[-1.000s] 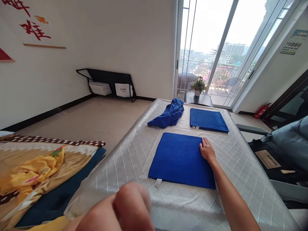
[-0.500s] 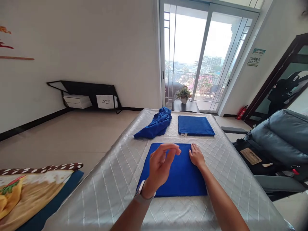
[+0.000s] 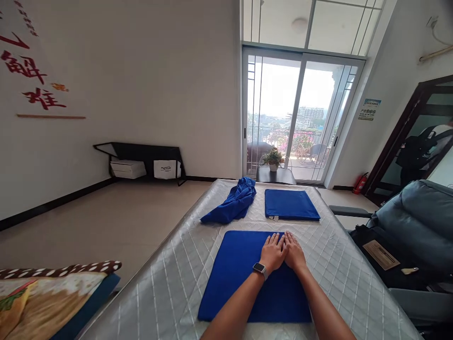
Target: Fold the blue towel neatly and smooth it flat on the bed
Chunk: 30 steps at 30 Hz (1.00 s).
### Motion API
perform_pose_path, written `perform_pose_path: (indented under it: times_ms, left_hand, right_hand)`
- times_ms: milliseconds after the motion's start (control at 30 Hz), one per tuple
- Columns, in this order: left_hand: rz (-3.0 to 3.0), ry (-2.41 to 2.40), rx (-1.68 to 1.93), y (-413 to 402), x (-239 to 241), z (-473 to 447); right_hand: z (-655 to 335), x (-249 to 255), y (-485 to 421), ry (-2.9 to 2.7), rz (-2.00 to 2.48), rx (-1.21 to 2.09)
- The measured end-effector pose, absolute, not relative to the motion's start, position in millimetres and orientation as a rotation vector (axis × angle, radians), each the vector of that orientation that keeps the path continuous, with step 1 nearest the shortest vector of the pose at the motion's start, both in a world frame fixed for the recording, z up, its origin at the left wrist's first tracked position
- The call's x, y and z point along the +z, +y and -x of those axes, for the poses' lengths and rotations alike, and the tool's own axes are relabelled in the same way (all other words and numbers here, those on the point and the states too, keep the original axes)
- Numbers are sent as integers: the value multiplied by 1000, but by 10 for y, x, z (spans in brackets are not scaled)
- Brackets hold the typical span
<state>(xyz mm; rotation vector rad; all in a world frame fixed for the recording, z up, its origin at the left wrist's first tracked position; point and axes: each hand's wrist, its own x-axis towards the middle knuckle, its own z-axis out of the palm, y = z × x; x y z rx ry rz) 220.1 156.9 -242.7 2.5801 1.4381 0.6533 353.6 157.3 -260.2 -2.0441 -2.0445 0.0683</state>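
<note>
A blue cloth (image 3: 230,274) lies flat in a rectangle on the silver quilted table cover (image 3: 170,278) in front of me. Near its far right corner, my left hand (image 3: 273,251) rests palm down on the cloth, fingers stretched out, a watch on the wrist. Right beside it, touching, my right hand (image 3: 293,249) lies flat at the cloth's right edge with its fingers extended. Beyond them a neatly folded blue cloth (image 3: 291,204) with small white tags sits at the far right. A crumpled blue cloth (image 3: 231,203) is heaped to its left.
A potted plant (image 3: 273,158) stands on a dark chair past the table's far end, before the sliding glass door. On the right is a grey-blue armchair (image 3: 424,212) with a black bag on it. A patterned blanket (image 3: 53,297) lies at lower left.
My left hand has come down from above the cloth and moved right, landing flat beside my right hand. The view has tilted upward; my right hand stays at the far right corner.
</note>
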Motion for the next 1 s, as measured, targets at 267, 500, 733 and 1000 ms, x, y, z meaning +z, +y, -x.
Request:
perform_pose_path:
  times_ms: [267,500,733,1000]
  left_hand:
    - [-2461,1856,460,1714,-2527,-998]
    - [-2238,2213,421,1657,-2579,-275]
    - [-2249,2217,453,1710,-2627,-313]
    - [-2277,2205,483,1655,-2533,-365]
  right_hand:
    - [-3502,-2598,1583,-2021,2071,72]
    - [-3427,-2450,1483,-2007,2113,20]
    - [-3354,-2483,1219,-2055,2082,-36]
    - [-3337,-2554,1121,-2019,2136,42]
